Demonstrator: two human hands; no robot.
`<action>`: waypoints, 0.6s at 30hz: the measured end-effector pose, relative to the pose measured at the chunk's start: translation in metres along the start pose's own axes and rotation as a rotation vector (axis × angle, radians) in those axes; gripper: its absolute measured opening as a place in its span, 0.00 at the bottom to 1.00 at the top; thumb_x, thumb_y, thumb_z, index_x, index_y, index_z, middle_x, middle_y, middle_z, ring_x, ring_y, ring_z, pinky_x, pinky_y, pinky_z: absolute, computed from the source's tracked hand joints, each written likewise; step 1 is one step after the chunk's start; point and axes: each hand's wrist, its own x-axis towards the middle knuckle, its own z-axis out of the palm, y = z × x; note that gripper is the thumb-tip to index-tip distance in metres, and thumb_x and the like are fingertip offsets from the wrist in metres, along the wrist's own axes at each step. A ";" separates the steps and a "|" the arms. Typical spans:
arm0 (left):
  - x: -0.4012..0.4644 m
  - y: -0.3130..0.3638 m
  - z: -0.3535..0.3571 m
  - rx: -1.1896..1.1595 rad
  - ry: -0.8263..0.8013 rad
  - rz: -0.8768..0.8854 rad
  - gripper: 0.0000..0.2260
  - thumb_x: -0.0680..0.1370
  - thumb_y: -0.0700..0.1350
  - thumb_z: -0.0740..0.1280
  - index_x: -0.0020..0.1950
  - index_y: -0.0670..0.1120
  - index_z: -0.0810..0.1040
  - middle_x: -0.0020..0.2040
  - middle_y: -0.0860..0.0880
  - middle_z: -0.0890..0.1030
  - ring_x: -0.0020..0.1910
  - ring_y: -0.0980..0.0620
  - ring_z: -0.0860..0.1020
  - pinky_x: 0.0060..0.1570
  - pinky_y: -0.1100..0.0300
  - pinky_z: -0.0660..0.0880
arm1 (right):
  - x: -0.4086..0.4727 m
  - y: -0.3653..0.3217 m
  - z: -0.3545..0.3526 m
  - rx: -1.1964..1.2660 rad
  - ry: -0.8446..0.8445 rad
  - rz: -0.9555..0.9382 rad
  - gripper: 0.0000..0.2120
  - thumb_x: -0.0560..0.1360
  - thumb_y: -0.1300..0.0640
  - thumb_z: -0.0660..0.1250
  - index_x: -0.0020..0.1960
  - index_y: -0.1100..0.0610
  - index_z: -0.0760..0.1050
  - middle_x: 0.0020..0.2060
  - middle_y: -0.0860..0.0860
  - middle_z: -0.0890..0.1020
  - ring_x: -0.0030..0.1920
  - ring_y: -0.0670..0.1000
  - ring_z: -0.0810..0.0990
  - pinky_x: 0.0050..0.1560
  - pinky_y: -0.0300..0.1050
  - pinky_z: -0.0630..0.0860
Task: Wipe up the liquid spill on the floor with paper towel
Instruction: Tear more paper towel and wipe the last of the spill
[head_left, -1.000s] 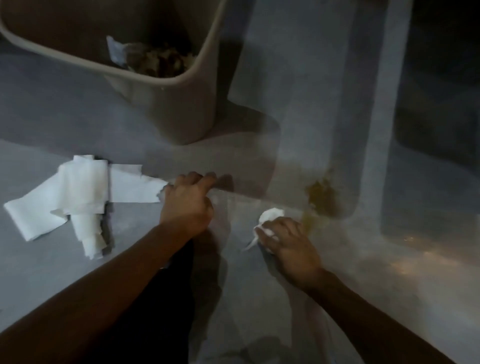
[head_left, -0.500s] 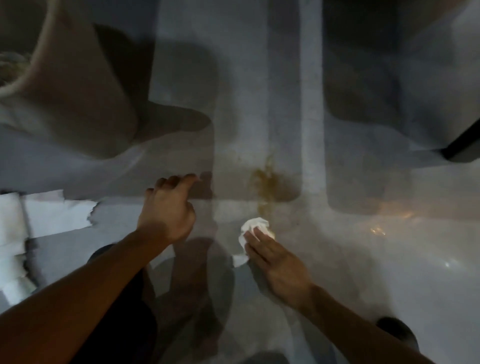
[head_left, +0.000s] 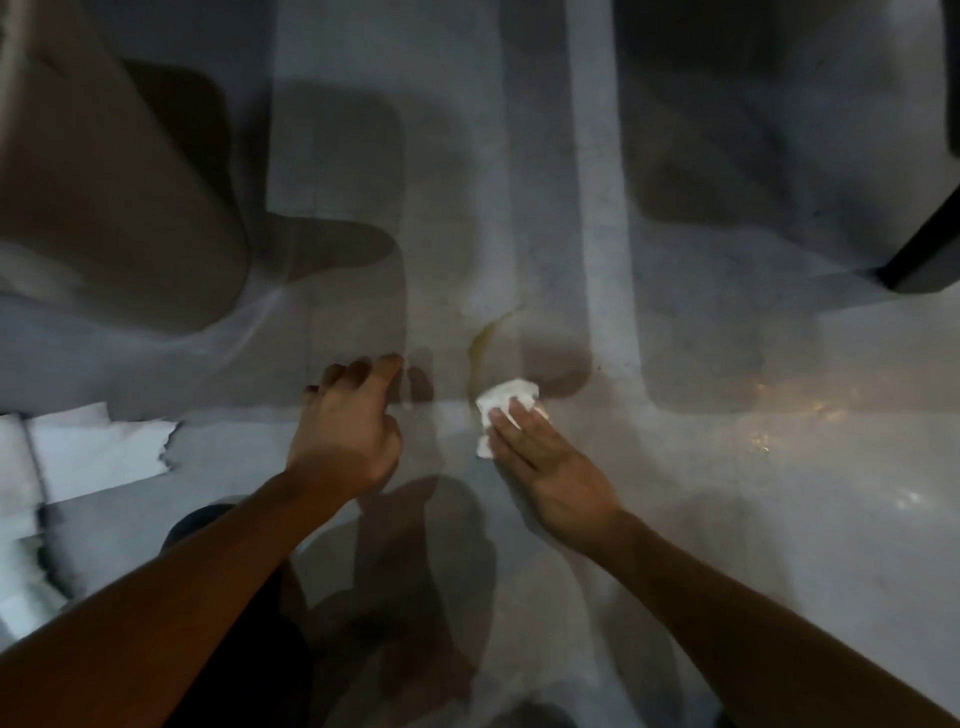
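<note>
A faint yellowish-brown spill (head_left: 480, 340) streaks the grey floor at the centre of the view. Just below it my right hand (head_left: 540, 457) lies flat, fingers extended, pressing a crumpled white wad of paper towel (head_left: 501, 402) against the floor; the wad sticks out beyond my fingertips. My left hand (head_left: 348, 426) rests on the floor to the left of the spill, fingers curled, holding nothing.
A tan waste bin (head_left: 104, 197) stands at the upper left. A torn strip of white paper towel (head_left: 98, 452) lies on the floor at the left edge. A dark furniture leg (head_left: 924, 254) comes down at the right edge. The floor at the right glistens.
My view has swung right, so the bin and the loose towel slid left. My right hand pushed the wad over the spill, which now looks much fainter.
</note>
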 end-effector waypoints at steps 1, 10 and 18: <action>0.000 0.001 0.001 0.023 0.004 0.009 0.28 0.73 0.40 0.69 0.72 0.47 0.70 0.62 0.40 0.78 0.60 0.35 0.73 0.59 0.39 0.72 | -0.014 0.008 -0.003 0.013 -0.005 -0.011 0.24 0.80 0.62 0.54 0.74 0.64 0.69 0.75 0.61 0.68 0.77 0.63 0.62 0.78 0.57 0.55; 0.015 -0.003 0.003 0.218 -0.041 -0.206 0.40 0.73 0.50 0.71 0.79 0.58 0.52 0.78 0.41 0.48 0.77 0.31 0.50 0.71 0.31 0.61 | 0.106 0.016 -0.004 0.138 0.085 0.444 0.32 0.75 0.67 0.58 0.79 0.66 0.58 0.79 0.64 0.58 0.79 0.67 0.55 0.79 0.61 0.52; 0.014 -0.013 0.003 0.235 -0.076 -0.175 0.48 0.72 0.54 0.70 0.81 0.60 0.39 0.81 0.43 0.45 0.79 0.33 0.46 0.73 0.34 0.62 | 0.009 0.043 -0.004 0.170 0.065 0.194 0.23 0.83 0.61 0.57 0.78 0.57 0.63 0.78 0.55 0.63 0.78 0.59 0.61 0.79 0.51 0.55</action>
